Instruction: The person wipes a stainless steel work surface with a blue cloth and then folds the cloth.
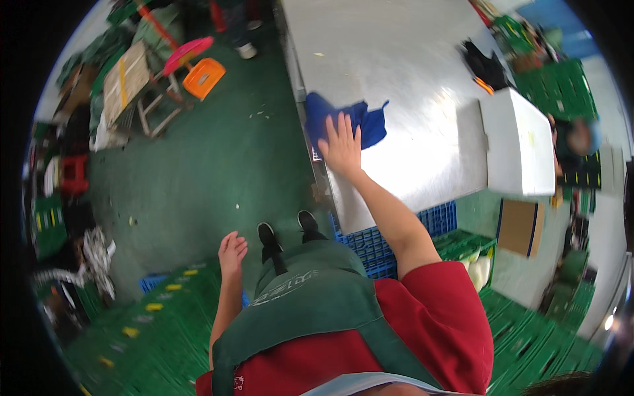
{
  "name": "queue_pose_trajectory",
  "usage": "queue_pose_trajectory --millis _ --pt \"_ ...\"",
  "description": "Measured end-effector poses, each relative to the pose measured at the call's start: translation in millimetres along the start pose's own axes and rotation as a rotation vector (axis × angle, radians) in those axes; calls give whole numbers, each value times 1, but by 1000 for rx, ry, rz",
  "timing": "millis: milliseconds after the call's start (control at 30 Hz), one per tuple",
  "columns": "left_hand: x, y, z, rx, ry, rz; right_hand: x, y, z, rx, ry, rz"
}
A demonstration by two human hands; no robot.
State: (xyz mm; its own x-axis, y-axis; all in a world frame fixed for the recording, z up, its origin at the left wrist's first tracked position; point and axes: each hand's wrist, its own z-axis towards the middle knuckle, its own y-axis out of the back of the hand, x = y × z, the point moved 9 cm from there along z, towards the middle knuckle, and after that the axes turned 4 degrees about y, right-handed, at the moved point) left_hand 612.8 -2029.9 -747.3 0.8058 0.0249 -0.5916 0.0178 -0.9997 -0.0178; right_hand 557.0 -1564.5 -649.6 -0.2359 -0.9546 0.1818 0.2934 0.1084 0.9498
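Observation:
My right hand (341, 145) lies flat, fingers spread, pressing on a blue cloth (370, 122) at the near left edge of a shiny steel table (396, 72). The cloth is crumpled and spreads out past my fingertips. My left hand (232, 251) hangs free beside my body over the green floor, fingers loosely apart, holding nothing. I wear a green apron over a red shirt, and my black shoes show below the table edge.
A white box (518, 142) stands on the table's right end, a black item (485, 65) beyond it. Blue crates (376, 247) and green crates (548, 336) sit beside and under the table. An orange stool (203, 77) and wooden frames stand far left.

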Motion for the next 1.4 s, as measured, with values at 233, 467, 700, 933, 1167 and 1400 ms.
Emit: queue_pose_trajectory --millis 233,467,700,933,1167,1400 --pt "-74 -67 47 316 -36 277 53 36 -195 269 -274 -31" --pt "-94 -130 87 456 1 495 52 29 -201 209 -450 -76" --pt "-160 -271 106 540 -296 642 -1 8 -19 27 -468 43" --pt "-268 -439 89 410 -952 659 -100 -28 173 -215 -373 105" --pt "-303 -564 81 409 -1348 966 -253 24 81 -226 -816 -155" --pt "-295 -582 101 603 -1367 994 -264 87 -184 -243 -1613 -419"
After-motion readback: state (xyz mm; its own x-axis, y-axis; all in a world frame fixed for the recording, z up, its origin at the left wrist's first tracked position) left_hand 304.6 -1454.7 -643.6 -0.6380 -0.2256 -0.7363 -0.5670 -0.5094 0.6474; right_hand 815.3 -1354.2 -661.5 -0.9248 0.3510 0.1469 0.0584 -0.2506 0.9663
